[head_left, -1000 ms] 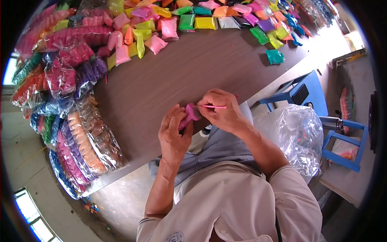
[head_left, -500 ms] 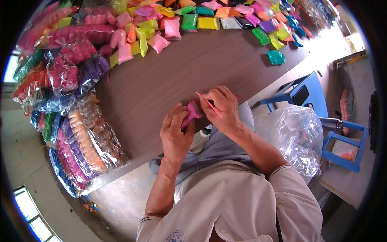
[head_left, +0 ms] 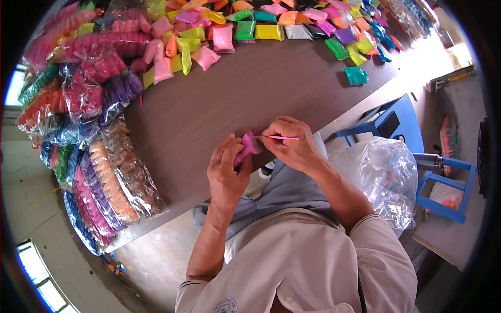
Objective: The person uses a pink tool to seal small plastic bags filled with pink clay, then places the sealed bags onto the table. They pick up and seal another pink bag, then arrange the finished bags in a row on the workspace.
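My left hand [head_left: 226, 161] is closed on a small purple clay figure [head_left: 248, 144], held just over the near edge of the table. Its exact shape is partly covered by my fingers. In my right hand [head_left: 289, 142] a thin pink stick [head_left: 282, 137] is pinched between thumb and fingers. The stick lies nearly level, and its left end points at the figure's right side; whether it touches cannot be made out.
Colourful clay packets [head_left: 269, 32] line the table's far side, one teal packet [head_left: 357, 75] apart from them. Clear bags of packets [head_left: 112, 177] are heaped at the left. A blue stool [head_left: 407, 125] and a clear plastic bag [head_left: 383, 177] stand at the right.
My right hand has turned and dropped slightly, so the pink stick swung from a steep slant to nearly level, its tip now by the figure. The left hand stays in place.
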The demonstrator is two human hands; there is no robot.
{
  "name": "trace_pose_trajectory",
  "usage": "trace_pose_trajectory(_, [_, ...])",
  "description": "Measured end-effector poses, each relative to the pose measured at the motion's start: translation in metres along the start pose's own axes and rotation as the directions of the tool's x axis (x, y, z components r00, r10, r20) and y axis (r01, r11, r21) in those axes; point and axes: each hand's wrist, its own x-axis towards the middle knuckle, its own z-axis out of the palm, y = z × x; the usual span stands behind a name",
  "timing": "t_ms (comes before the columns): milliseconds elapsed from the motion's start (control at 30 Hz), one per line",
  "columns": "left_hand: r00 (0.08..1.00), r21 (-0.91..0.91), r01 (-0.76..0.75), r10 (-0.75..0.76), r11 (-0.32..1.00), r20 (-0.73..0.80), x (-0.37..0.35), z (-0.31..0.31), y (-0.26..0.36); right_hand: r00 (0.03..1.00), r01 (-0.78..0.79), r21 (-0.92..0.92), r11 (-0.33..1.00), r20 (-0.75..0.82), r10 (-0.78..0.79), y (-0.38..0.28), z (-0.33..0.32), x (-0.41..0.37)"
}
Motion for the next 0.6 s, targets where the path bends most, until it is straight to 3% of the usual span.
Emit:
trace_pose_trajectory(200, [1.0,0.007,0.016,-0.016,1.0,0.013,0.0,-0.001,0.0,1.0,-0.03,0.045,0.999,0.008,0.03,0.001,0.001,0.001])
trace_pose_trajectory(267, [1.0,0.006,0.007,-0.007,1.0,0.017,0.0,0.0,-0.001,0.999,0.049,0.037,0.998,-0.016,-0.048,0.005,0.005,0.001])
trace_pose_trajectory(400, [1.0,0.007,0.019,-0.019,1.0,0.006,0.0,0.0,0.001,0.999,0.035,0.031,0.999,-0.016,-0.035,0.001,0.008,0.003])
trace_pose_trajectory(600, [1.0,0.026,0.005,-0.005,1.0,0.004,0.001,0.001,-0.001,0.995,0.053,-0.049,0.997,-0.084,-0.057,-0.003,0.019,0.004])
